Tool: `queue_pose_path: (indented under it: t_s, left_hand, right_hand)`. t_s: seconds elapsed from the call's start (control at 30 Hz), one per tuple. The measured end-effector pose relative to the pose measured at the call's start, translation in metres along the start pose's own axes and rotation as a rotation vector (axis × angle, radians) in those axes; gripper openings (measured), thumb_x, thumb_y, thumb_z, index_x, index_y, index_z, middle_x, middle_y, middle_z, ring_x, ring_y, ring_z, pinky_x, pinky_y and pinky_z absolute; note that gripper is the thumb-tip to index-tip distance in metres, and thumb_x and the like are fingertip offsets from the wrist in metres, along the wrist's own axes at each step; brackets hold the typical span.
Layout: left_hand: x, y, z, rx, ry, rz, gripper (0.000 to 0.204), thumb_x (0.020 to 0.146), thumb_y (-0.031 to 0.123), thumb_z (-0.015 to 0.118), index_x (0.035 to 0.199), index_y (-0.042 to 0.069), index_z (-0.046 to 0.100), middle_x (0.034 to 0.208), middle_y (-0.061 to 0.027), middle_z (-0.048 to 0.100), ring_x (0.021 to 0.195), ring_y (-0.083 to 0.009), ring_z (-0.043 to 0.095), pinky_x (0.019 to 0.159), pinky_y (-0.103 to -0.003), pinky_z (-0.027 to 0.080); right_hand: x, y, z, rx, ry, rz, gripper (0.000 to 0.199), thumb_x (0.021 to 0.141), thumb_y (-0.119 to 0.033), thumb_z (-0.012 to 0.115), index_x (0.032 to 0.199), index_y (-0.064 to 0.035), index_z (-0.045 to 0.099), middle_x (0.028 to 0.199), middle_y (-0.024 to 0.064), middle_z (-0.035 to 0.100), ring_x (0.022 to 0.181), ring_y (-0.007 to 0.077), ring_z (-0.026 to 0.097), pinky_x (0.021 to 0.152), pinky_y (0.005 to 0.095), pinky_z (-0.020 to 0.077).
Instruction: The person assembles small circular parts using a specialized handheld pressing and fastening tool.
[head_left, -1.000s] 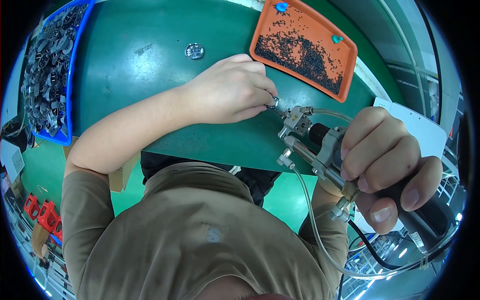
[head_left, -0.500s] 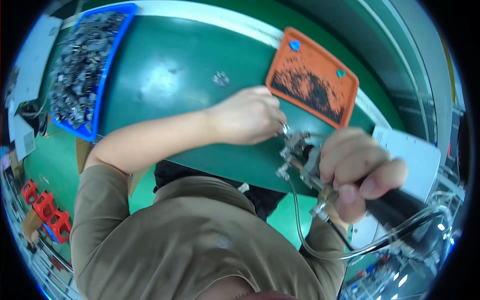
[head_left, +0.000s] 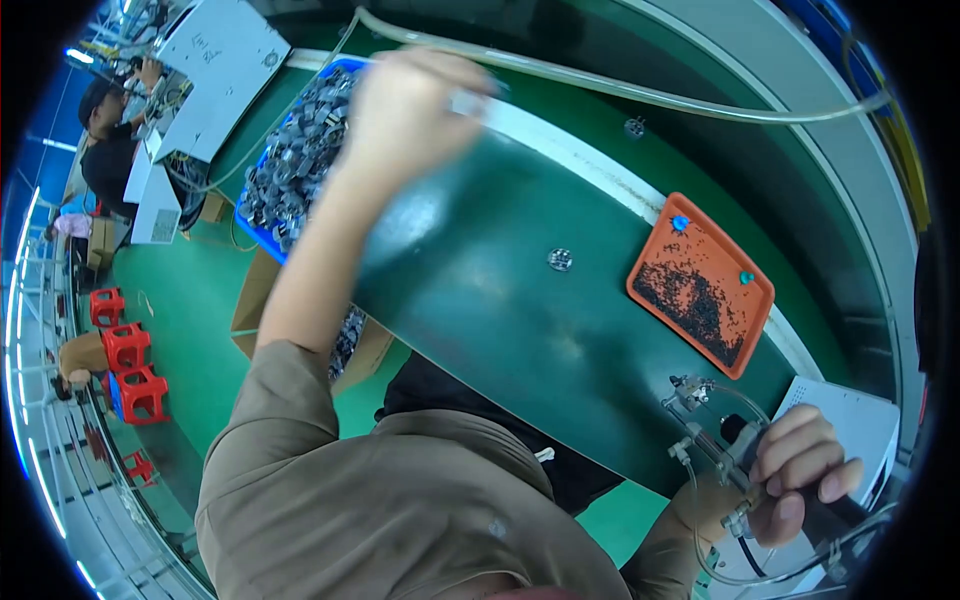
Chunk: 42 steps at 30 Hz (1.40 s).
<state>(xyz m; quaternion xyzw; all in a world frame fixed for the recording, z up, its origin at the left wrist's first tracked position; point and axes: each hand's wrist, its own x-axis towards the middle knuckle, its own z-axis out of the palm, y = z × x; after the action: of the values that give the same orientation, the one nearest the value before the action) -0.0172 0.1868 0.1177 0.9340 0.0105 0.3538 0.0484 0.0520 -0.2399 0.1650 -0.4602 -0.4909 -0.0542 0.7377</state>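
My left hand (head_left: 420,115) is blurred by motion over the far end of the blue tray (head_left: 262,240), which is heaped with small grey and metal parts (head_left: 300,160). Its fingers are smeared, so whether anything is in them cannot be told. At the right, my right hand (head_left: 800,465) is wrapped round a black-bodied power screwdriver (head_left: 725,450) with metal fittings and a thin clear hose. The tool's metal tip points toward the far left, above the green bench. A small round metal part (head_left: 560,260) lies alone on the bench between my hands.
An orange tray (head_left: 640,288) holds many tiny black pieces and two small caps, blue and green. Another round part (head_left: 635,127) lies beyond the white ledge (head_left: 600,175). Red stools (head_left: 125,348), a cardboard box (head_left: 375,355) and a seated person (head_left: 105,150) are leftward.
My left hand has left the screwdriver's tip and swung far left to the blue tray. My right hand keeps its hold on the screwdriver. The whole view has shifted leftward.
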Motion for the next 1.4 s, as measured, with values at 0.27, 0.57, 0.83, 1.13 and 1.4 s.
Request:
queue_pose_path:
  t_s: [0.27, 0.57, 0.83, 1.13, 1.4]
  left_hand:
    - [-0.015, -0.08, 0.0, 0.321, -0.419, -0.188, 0.016, 0.084, 0.025, 0.073, 0.088, 0.012, 0.081, 0.103, -0.0071, 0.077, 0.104, -0.0275, 0.068, 0.101, -0.042, 0.048]
    - [0.042, 0.027, 0.094, 0.082, -0.409, 0.093, 0.017, 0.085, 0.024, 0.075, 0.097, 0.014, 0.079, 0.109, -0.0081, 0.075, 0.107, -0.0292, 0.07, 0.101, -0.045, 0.052]
    - [0.068, 0.052, 0.227, -0.17, -0.318, 0.15, 0.019, 0.086, 0.026, 0.069, 0.097, 0.014, 0.08, 0.093, -0.0101, 0.076, 0.091, -0.0302, 0.074, 0.081, -0.046, 0.059]
    - [0.032, 0.138, 0.119, -0.459, -0.364, 0.202, 0.013, 0.085, 0.02, 0.072, 0.086, 0.008, 0.075, 0.089, -0.0095, 0.074, 0.089, -0.0299, 0.071, 0.079, -0.041, 0.057]
    - [-0.07, 0.187, 0.107, -0.826, -0.433, 0.433, 0.01, 0.079, 0.018, 0.081, 0.082, 0.01, 0.077, 0.095, -0.0002, 0.071, 0.088, -0.0208, 0.066, 0.079, -0.037, 0.051]
  right_hand:
    - [0.005, 0.001, -0.008, -0.036, -0.128, -0.011, 0.033, 0.086, -0.014, 0.071, 0.113, -0.0129, 0.053, 0.064, -0.0044, 0.054, 0.048, 0.0108, 0.054, 0.055, 0.0263, 0.0405]
    - [0.009, 0.002, -0.02, -0.037, -0.222, 0.003, 0.037, 0.087, -0.013, 0.069, 0.119, -0.0128, 0.052, 0.067, -0.0034, 0.058, 0.049, 0.0112, 0.057, 0.054, 0.0272, 0.0441]
    - [0.018, 0.001, -0.014, 0.02, -0.247, 0.047, 0.041, 0.086, -0.005, 0.074, 0.118, -0.0123, 0.051, 0.073, 0.0022, 0.061, 0.055, 0.0187, 0.062, 0.055, 0.0328, 0.048]
    - [0.011, 0.0, -0.022, -0.001, -0.242, 0.133, 0.04, 0.089, -0.018, 0.064, 0.128, -0.0141, 0.056, 0.076, 0.0009, 0.057, 0.056, 0.0152, 0.055, 0.06, 0.0332, 0.0402]
    - [0.015, 0.009, -0.02, -0.04, -0.361, 0.208, 0.035, 0.088, -0.016, 0.066, 0.121, -0.0152, 0.054, 0.075, 0.0012, 0.058, 0.056, 0.0154, 0.057, 0.061, 0.0326, 0.0435]
